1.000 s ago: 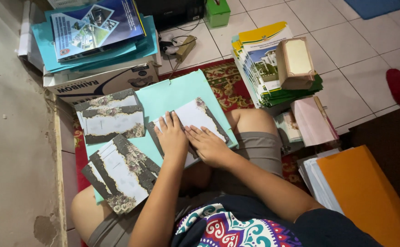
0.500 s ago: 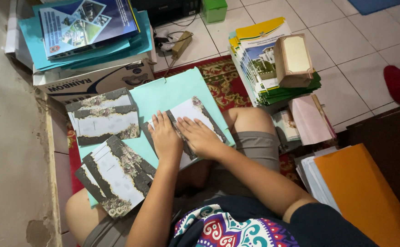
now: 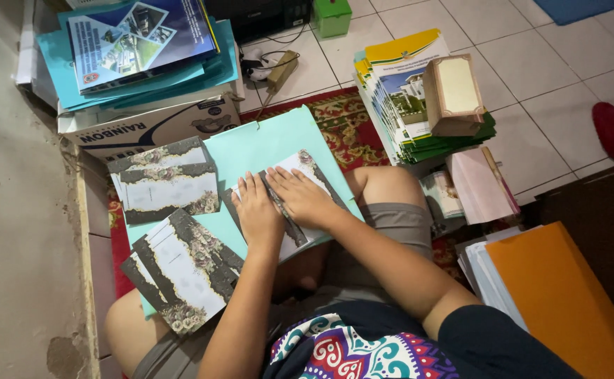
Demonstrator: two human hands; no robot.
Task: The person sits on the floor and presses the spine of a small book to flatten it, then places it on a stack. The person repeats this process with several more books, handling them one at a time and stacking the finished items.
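Left hand fingers flat, extended, pressing down on floral card. Right hand same: fingers spread flat, gripping nothing, touching card just beside left. Card lies on teal folder across lap. Two card stacks left of hands. Booklet pile upper right; orange folder lower right.

The person wears grey shorts, a dark short-sleeved top and a bright paisley-patterned cloth in teal, red and purple. Both forearms are bare, hands ringless.
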